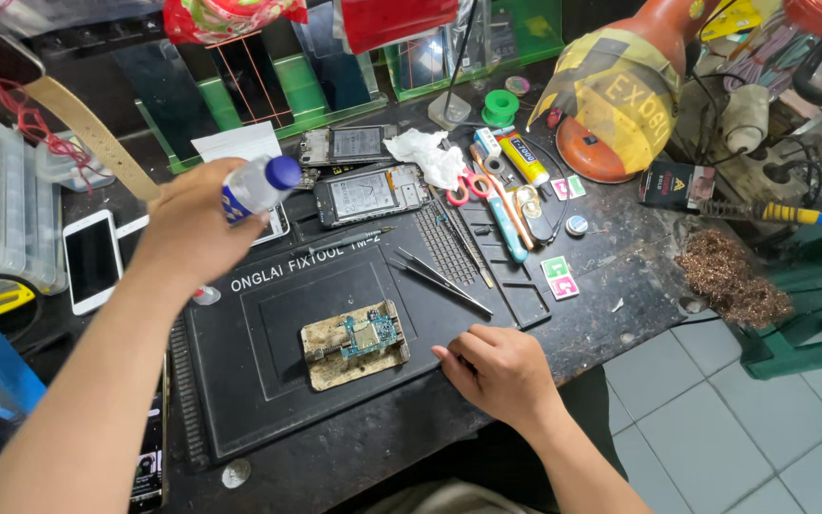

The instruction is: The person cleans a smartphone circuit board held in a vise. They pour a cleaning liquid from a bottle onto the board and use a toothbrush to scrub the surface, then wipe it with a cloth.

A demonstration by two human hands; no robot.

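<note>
My left hand holds a small clear plastic bottle with a blue cap, raised over the back left of the black work mat. My right hand rests on the mat's front right edge, fingers curled, holding nothing that I can see. Just left of it a small green circuit board lies clamped on a worn beige holder. Behind the mat lies an opened phone with its insides showing, and a second opened phone lies beyond it.
Tweezers lie on the mat's right side. Scissors, a glue tube, a crumpled tissue and a green tape roll sit at the back. A white phone and plastic boxes are on the left, an orange lamp base and brass wool on the right.
</note>
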